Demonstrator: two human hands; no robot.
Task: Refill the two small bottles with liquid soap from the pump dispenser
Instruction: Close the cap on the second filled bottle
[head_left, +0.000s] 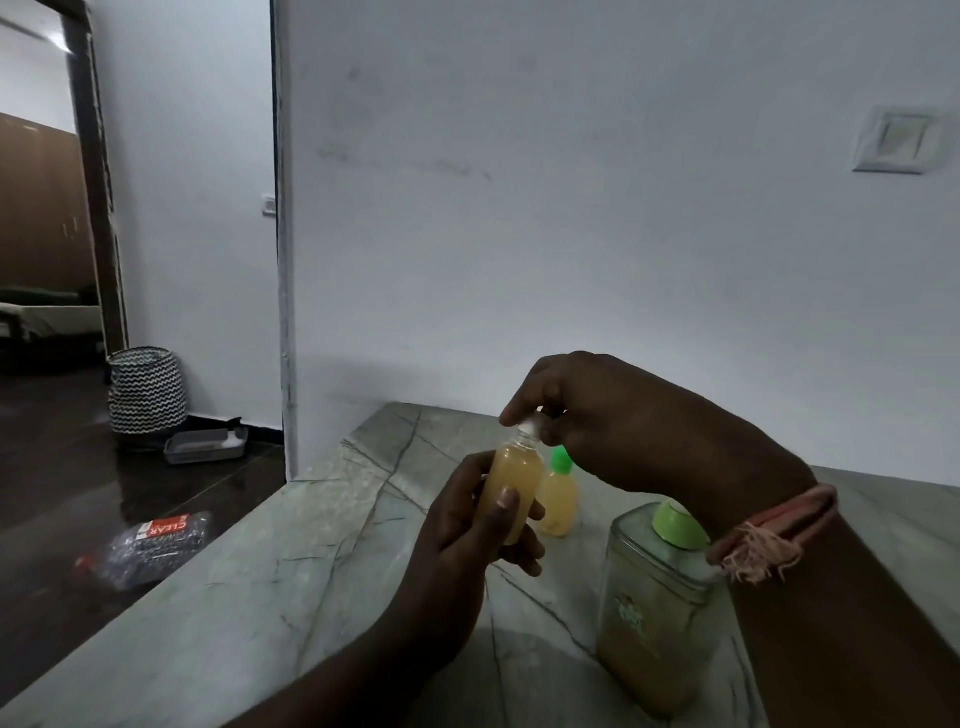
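Observation:
My left hand (462, 525) grips a small clear bottle (511, 486) filled with yellow-orange soap and holds it upright above the marble counter. The fingertips of my right hand (597, 415) pinch the white cap (529, 427) on that bottle's neck. Behind it a second small bottle (558, 499) with a green cap stands on the counter, also filled with yellow soap. The large clear soap container (649, 613) with a light green top stands at the right, under my right wrist, about half full of amber liquid.
The grey-green marble counter (322, 545) ends at the left over a dark floor. On the floor lie a plastic packet (150, 545), a grey tray (205, 446) and a zigzag-patterned basket (146, 389). A white wall rises behind the counter, with a switch plate (898, 137).

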